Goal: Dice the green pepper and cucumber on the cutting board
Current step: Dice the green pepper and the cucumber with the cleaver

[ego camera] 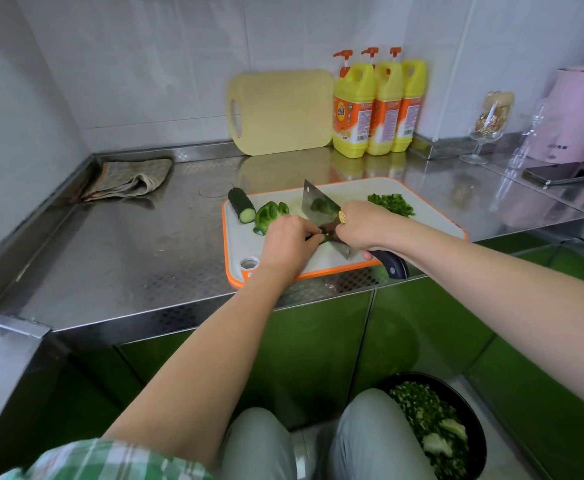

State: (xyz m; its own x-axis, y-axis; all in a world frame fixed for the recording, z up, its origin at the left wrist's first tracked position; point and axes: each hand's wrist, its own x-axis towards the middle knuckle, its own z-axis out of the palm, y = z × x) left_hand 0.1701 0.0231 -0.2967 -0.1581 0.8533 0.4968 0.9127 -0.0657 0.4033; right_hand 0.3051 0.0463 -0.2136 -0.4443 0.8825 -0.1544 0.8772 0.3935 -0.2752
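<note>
Left hand (288, 242) curls its fingers over a small green pepper strip (323, 238), pinning it to the cutting board (432, 216) so it cannot slide; the right hand (363, 226) grips the cleaver (318, 206) just beside them (ready, I judge, for the next cut). Cucumber (242, 205) and a larger pepper piece (269, 214) wait at the board's left end, diced bits (390, 203) heaped far right.

Left hand (288, 242): fingers curled, pinching pepper piece (323, 238). Right hand (363, 226): gripping cleaver (318, 206). Left arm (214, 341), right arm (491, 289): bare, outstretched.

Steel counter (145, 237) with orange-rimmed cutting board (245, 244), folded cloth (127, 180), detergent bottles (377, 109), yellow board (283, 112), stemmed glass (487, 129)
</note>
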